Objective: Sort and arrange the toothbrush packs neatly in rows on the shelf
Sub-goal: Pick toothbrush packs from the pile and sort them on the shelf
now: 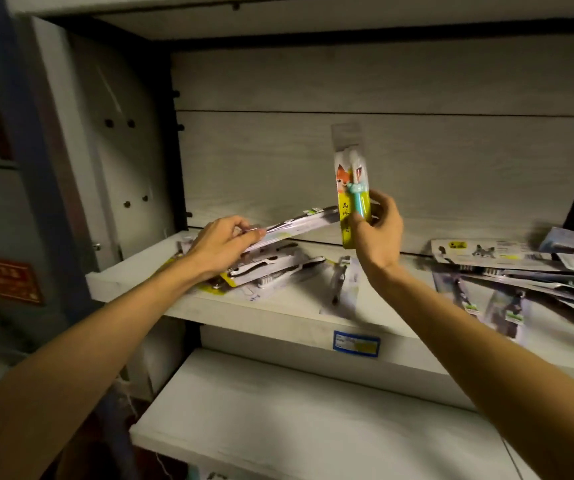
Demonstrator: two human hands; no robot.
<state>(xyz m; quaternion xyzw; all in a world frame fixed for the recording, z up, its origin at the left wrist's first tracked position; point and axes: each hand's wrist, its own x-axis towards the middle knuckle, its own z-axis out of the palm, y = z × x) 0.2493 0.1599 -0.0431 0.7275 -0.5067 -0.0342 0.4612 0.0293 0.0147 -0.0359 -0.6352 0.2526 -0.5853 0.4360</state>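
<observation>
1. My right hand (379, 233) holds a children's toothbrush pack (352, 188) upright above the shelf (278, 306), thumb in front and fingers curled behind its lower part.
2. That pack is narrow and tall: a clear hang tab on top, a cartoon fox printed on the card, a turquoise handle behind the blister and a yellow-green lower end with dark lettering.
3. My left hand (225, 242) pinches a long flat pack (299, 223) at one end; it is whitish with a dark brush inside and slants up to the right, its far end reaching behind the fox pack.
4. Under the left hand lies a loose heap of packs (271, 268), white and black brushes crossing one another, one yellow card edge sticking out at the front.
5. A single pack (342, 285) lies by itself near the shelf's middle.
6. On the right, another pile (521, 271) fans out untidily, grey and pale-blue cards overlapping.
7. A blue price label (356, 344) sits on the shelf's front edge.
</observation>
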